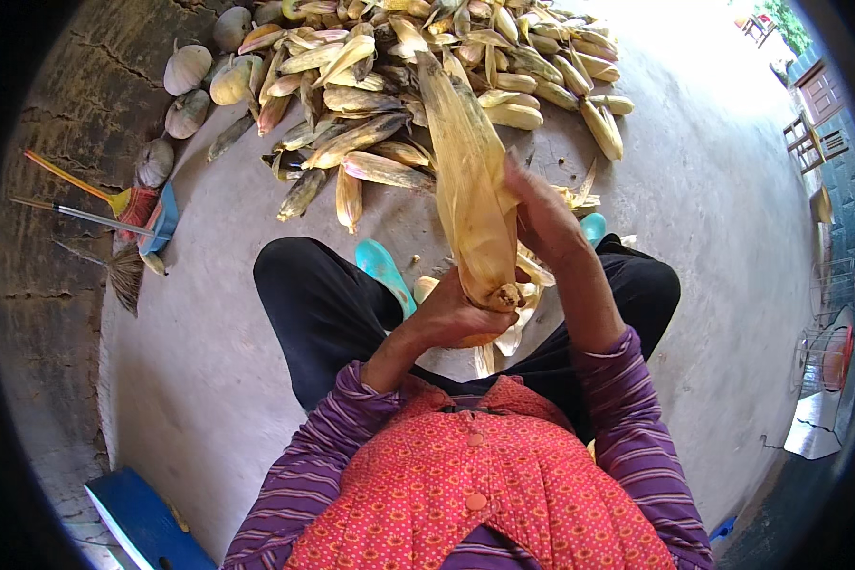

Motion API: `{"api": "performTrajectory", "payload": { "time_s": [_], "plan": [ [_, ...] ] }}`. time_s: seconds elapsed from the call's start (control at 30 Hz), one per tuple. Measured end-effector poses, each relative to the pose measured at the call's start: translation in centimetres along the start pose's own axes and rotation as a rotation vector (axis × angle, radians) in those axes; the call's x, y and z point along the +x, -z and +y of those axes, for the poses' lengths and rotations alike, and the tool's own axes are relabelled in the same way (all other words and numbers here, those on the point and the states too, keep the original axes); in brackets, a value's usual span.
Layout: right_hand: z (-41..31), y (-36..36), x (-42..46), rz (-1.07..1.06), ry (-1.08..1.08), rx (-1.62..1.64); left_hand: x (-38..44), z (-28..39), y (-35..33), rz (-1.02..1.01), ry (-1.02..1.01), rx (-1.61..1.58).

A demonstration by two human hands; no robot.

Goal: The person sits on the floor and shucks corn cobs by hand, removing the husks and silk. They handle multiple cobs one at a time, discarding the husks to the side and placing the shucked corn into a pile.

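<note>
A dry ear of corn in its pale husk is held up between my knees, its cut stalk end towards me and its tip pointing at the heap. My left hand grips it from below near the stalk end. Along its right side, my right hand grasps the husk, the fingers partly hidden behind the leaves. Under my hands, loose torn husks lie on the floor between my feet.
Beyond my feet spreads a large heap of unhusked corn. Several pumpkins line the cracked wall at left, near a red-bristled broom, a blue dustpan and a straw brush. A blue object sits at lower left; wooden chairs stand far right.
</note>
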State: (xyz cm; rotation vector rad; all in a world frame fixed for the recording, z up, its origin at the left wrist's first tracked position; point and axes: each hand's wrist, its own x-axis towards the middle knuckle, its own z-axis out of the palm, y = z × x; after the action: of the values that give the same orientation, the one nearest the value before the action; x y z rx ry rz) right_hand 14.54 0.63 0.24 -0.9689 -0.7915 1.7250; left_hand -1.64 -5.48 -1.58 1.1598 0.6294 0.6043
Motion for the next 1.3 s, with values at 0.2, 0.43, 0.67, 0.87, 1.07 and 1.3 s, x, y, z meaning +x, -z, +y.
{"api": "performTrajectory", "payload": {
  "time_s": [0.2, 0.43, 0.67, 0.87, 1.07, 1.3],
  "plan": [
    [-0.3, 1.6, -0.6, 0.481, 0.387, -0.906, -0.1, -1.6, -0.2, 0.084, 0.006, -0.012],
    [0.2, 4.0, 3.4, 0.729, 0.348, -1.656, 2.0, 0.3, -1.1, 0.287, -0.128, 0.275],
    [1.1, 25.9, 6.6, 0.827, 0.419, -1.519, -0.9, 2.7, -2.5, 0.359, -0.342, 0.735],
    [-2.5, 14.5, 4.1, 0.32, 0.031, -1.148, 0.4, 0.7, -0.4, 0.281, -0.119, 0.033],
    [1.2, 1.0, -0.6, -0.287, 0.029, 0.124, 1.5, 1.7, -0.2, -0.031, -0.087, -0.102],
    [-6.1, -4.4, -1.3, -0.108, 0.307, -0.165, 2.2, -1.7, 0.5, 0.05, 0.013, 0.102]
  ]
}}
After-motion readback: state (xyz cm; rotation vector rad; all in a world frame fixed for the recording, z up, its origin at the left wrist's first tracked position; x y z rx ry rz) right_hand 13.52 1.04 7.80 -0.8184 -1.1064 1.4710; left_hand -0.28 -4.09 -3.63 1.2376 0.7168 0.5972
